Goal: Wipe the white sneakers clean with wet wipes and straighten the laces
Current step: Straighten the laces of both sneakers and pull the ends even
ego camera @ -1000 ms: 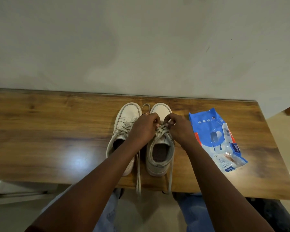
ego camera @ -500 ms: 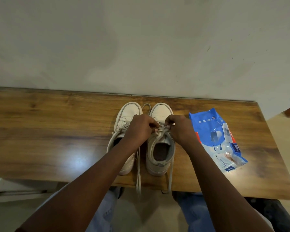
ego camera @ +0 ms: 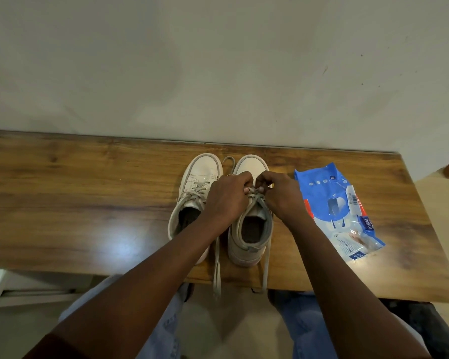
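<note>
Grey wall (ego camera: 218,73) behind, wooden table (ego camera: 88,203) running side to side below it. Left sneaker (ego camera: 200,174) and right sneaker (ego camera: 246,244), both white, sit side by side mid-table, toes to the wall and heels toward the person, so each long axis runs front to back. Wet wipes pack (ego camera: 335,211) lies flat just right of them, apart from both. Both hands work the right sneaker, over its front eyelets. Left hand (ego camera: 227,200) reaches across the left sneaker's tongue, right hand (ego camera: 283,198) comes in from the pack side, knuckles nearly meeting. Each has fingers curled, pinching the lace (ego camera: 257,200) at a crossing; which strand each holds I can't quite resolve. Lace tails (ego camera: 216,268) trail back along both flanks and hang off the near table edge. Likely next: tension along that front-back axis, hands equally placed. Right hand is nearer the pack.
</note>
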